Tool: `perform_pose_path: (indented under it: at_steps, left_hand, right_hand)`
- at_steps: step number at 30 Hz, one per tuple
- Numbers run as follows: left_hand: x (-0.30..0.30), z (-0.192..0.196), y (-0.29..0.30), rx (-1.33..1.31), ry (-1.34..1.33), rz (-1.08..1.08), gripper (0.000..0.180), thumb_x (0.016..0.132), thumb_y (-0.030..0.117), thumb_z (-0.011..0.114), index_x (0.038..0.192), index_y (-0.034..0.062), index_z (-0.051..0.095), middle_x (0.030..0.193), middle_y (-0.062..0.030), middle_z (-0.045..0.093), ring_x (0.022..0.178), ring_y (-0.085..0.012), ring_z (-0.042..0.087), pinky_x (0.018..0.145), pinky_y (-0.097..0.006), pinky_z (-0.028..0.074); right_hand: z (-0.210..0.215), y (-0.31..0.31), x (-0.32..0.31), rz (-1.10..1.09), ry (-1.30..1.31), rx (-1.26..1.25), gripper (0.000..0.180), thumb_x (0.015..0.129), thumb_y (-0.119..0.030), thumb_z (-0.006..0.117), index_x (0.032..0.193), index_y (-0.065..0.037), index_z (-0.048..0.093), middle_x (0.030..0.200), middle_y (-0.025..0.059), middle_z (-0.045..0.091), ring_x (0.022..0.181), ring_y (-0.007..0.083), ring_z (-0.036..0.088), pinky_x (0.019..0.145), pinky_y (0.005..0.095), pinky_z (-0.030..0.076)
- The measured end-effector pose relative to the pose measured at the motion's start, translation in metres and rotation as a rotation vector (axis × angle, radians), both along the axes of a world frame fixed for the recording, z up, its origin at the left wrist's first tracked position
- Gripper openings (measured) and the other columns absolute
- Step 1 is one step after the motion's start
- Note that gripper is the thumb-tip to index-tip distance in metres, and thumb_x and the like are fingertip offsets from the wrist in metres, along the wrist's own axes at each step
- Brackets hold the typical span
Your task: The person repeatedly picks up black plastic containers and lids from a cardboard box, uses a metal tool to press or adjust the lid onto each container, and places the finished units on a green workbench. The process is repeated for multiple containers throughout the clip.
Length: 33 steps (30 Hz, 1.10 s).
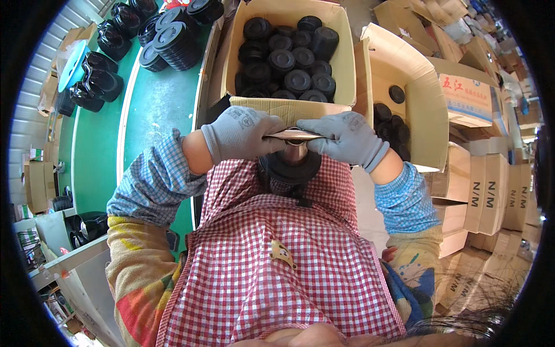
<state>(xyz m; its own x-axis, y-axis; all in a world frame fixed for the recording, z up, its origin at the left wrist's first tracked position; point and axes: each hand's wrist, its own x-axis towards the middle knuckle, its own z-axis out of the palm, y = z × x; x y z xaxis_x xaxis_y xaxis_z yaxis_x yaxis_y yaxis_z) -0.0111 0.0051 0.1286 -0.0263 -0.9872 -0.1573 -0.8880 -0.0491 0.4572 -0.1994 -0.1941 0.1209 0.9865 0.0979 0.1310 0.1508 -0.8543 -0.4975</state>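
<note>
In front of my chest, my left hand (245,132) and my right hand (347,139), both in grey gloves, are closed on opposite ends of a thin, flat, pale-edged piece (295,135). It is seen nearly edge-on, so I cannot tell its kind. A ring-like rim shows at its middle, right above a shiny metal cylinder (296,153). Whether the piece touches the cylinder, I cannot tell. Below the cylinder is a wide black round part (290,169), just above my red checked apron (277,248). My fingertips are partly hidden under the piece.
An open cardboard box (283,106) full of black round lids (298,82) stands just beyond my hands. To its right is another open box (428,104) with several black round pieces. On the left, a green table (162,98) bears stacked lids (173,49) and glossy black parts (104,78).
</note>
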Motion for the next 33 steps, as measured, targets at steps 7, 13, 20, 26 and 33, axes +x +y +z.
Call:
perform_pose_path:
  at_steps: [7, 13, 20, 26, 33]
  left_hand:
    - [0.006, 0.004, -0.015, 0.020, -0.081, -0.100, 0.038, 0.089, 0.037, 0.067, 0.119, 0.0137, 0.067, 0.095, -0.0146, 0.070, 0.086, -0.0366, 0.069, 0.074, -0.044, 0.054]
    - [-0.008, 0.010, -0.012, 0.089, -0.024, -0.106, 0.038, 0.096, 0.043, 0.060, 0.119, 0.0138, 0.068, 0.086, -0.0152, 0.070, 0.081, -0.0333, 0.070, 0.072, -0.043, 0.055]
    - [0.015, -0.031, -0.020, 0.044, 0.322, 0.049, 0.036, 0.099, 0.036, 0.053, 0.101, 0.0069, 0.075, 0.093, -0.0180, 0.073, 0.085, -0.0334, 0.072, 0.080, -0.043, 0.056]
    - [0.026, -0.055, -0.085, 0.038, 0.247, -0.048, 0.034, 0.094, 0.035, 0.058, 0.110, 0.0089, 0.073, 0.096, -0.0197, 0.072, 0.093, -0.0374, 0.069, 0.085, -0.045, 0.053]
    - [0.006, -0.012, 0.010, -0.876, 0.141, 0.078, 0.039, 0.082, 0.009, 0.071, 0.121, 0.0037, 0.067, 0.116, -0.0139, 0.065, 0.108, -0.0308, 0.063, 0.092, -0.045, 0.052]
  right_hand:
    - [-0.013, 0.021, -0.015, -0.132, 0.049, 0.043, 0.042, 0.092, -0.032, 0.066, 0.130, -0.012, 0.064, 0.099, 0.0195, 0.072, 0.091, 0.0373, 0.070, 0.078, 0.0469, 0.055]
    - [0.012, 0.004, -0.011, 0.098, 0.376, -0.117, 0.051, 0.094, -0.047, 0.062, 0.129, -0.010, 0.063, 0.089, 0.0188, 0.070, 0.078, 0.0374, 0.069, 0.069, 0.0436, 0.055]
    - [-0.025, 0.014, -0.013, 0.141, -0.019, -0.037, 0.075, 0.095, -0.059, 0.051, 0.156, -0.018, 0.038, 0.164, 0.0181, 0.027, 0.150, 0.0400, 0.026, 0.121, 0.0562, 0.018]
    - [-0.017, 0.077, 0.004, 0.173, 0.082, 0.318, 0.089, 0.098, -0.072, 0.028, 0.162, -0.011, 0.018, 0.167, 0.0210, 0.019, 0.155, 0.0399, 0.013, 0.123, 0.0577, 0.004]
    - [-0.031, 0.046, -0.002, 0.174, 0.150, 1.111, 0.098, 0.099, -0.072, 0.029, 0.162, 0.001, 0.008, 0.165, 0.0236, 0.021, 0.152, 0.0329, 0.023, 0.123, 0.0407, 0.017]
